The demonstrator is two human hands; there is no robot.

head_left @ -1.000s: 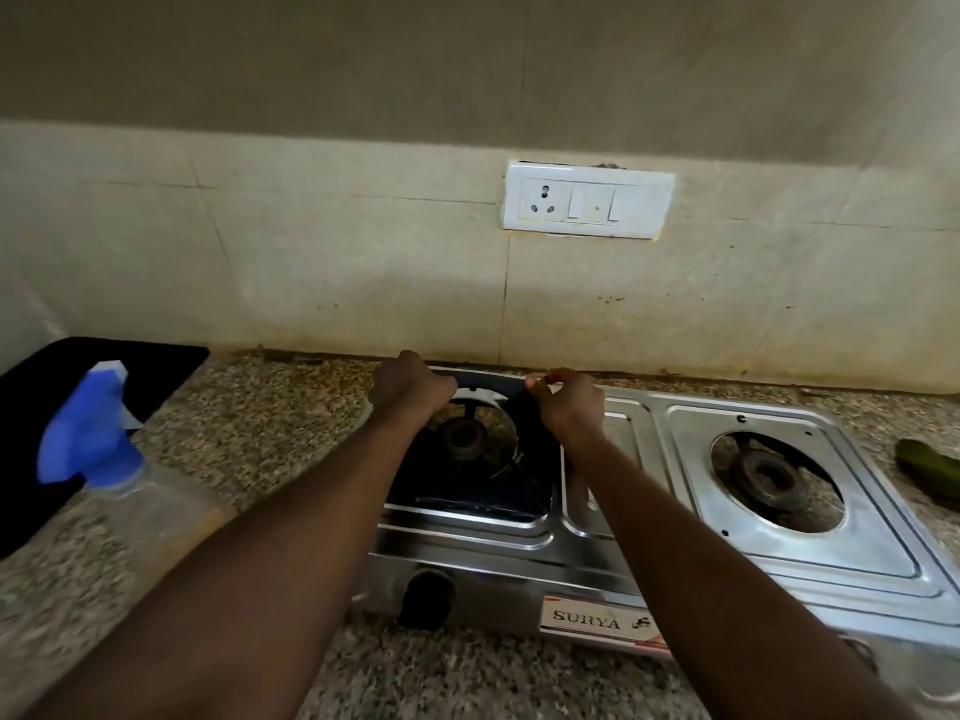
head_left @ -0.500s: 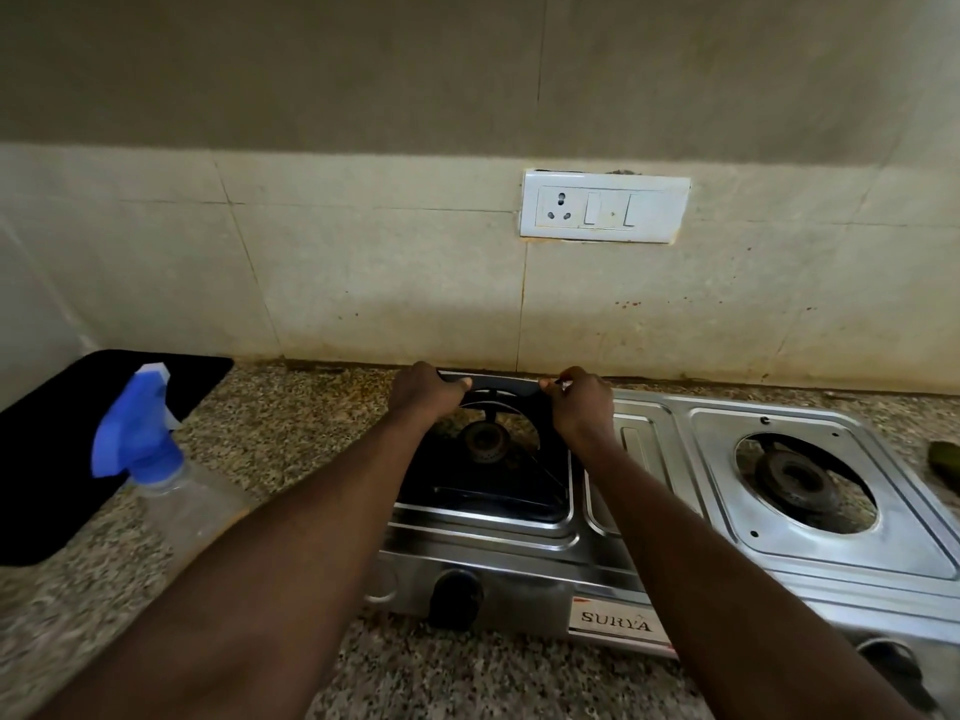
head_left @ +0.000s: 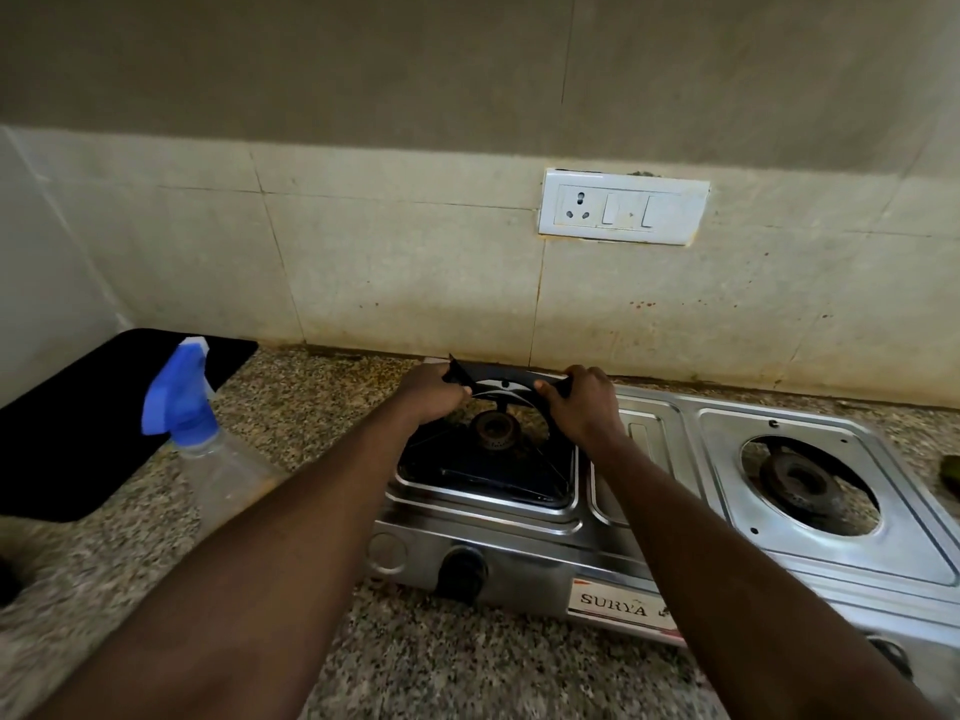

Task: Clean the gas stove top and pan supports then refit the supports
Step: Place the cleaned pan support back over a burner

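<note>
A steel two-burner gas stove (head_left: 613, 543) stands on a speckled granite counter. Over its left burner (head_left: 495, 429) lies a black square pan support (head_left: 498, 478), its far edge raised off the stove. My left hand (head_left: 432, 393) grips the support's far left corner. My right hand (head_left: 582, 405) grips its far right corner. The right burner (head_left: 800, 483) sits bare in its round opening, with no support on it.
A clear spray bottle with a blue trigger head (head_left: 179, 397) stands left of the stove. Behind it lies a black mat (head_left: 62, 439). A white socket plate (head_left: 623, 213) is on the tiled wall. Something green (head_left: 950, 472) shows at the right edge.
Both hands keep hold of the support's far corners and its far edge has tilted up a little. The camera has shifted left and up, so the stove sits further right.
</note>
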